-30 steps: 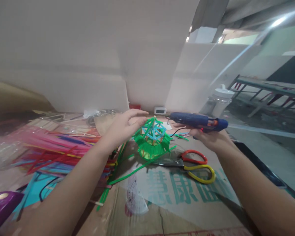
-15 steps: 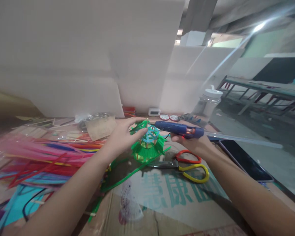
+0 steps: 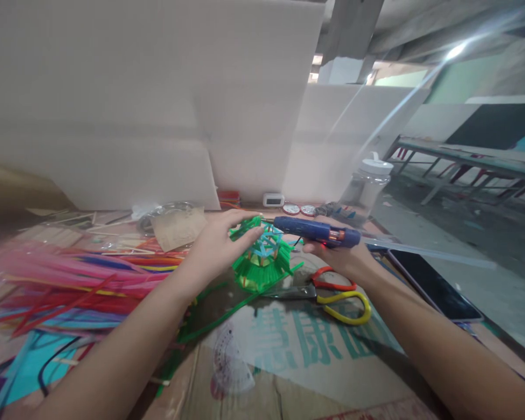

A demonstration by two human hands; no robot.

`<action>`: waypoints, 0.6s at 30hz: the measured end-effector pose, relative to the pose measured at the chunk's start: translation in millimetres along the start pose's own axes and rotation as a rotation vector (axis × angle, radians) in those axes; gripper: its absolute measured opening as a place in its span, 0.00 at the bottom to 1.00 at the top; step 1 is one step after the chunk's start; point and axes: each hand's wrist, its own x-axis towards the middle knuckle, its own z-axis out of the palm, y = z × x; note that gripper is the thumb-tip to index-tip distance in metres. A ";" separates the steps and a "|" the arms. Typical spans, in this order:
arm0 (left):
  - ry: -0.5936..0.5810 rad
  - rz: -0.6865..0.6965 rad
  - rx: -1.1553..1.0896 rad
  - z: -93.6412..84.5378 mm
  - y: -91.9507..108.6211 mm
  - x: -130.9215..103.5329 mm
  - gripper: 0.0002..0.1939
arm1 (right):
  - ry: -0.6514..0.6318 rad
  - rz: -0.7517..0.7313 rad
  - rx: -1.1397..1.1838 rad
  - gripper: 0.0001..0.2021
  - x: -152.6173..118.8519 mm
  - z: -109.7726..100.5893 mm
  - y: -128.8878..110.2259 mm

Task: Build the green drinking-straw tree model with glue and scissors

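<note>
A small tiered craft model (image 3: 262,268) stands mid-table, with a green fringed skirt and a light-blue lattice above it. My left hand (image 3: 227,236) holds its upper green part between thumb and fingers. In my right hand (image 3: 336,248) is a dark blue glue gun (image 3: 312,229), gripped with its nozzle pointing left at the model's top; a small red light glows on it. Scissors (image 3: 341,297) with one red and one yellow handle lie just in front, blades toward the model. A long green strip (image 3: 225,315) trails from near the model toward the front left.
Pink, red and blue pipe cleaners (image 3: 96,280) cover the left side. A clear protractor (image 3: 231,364) lies in front. On the right are a phone (image 3: 433,286) and a lidded clear bottle (image 3: 367,186). A small white digital device (image 3: 273,200) stands behind, near pale boards (image 3: 149,105).
The view has shifted slightly. Both hands, the glue gun and the model keep almost the same positions relative to each other.
</note>
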 end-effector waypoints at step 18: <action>-0.027 0.066 -0.101 -2.3 -10.3 2.9 0.19 | -0.001 -0.078 -0.058 0.08 3.0 4.1 -1.0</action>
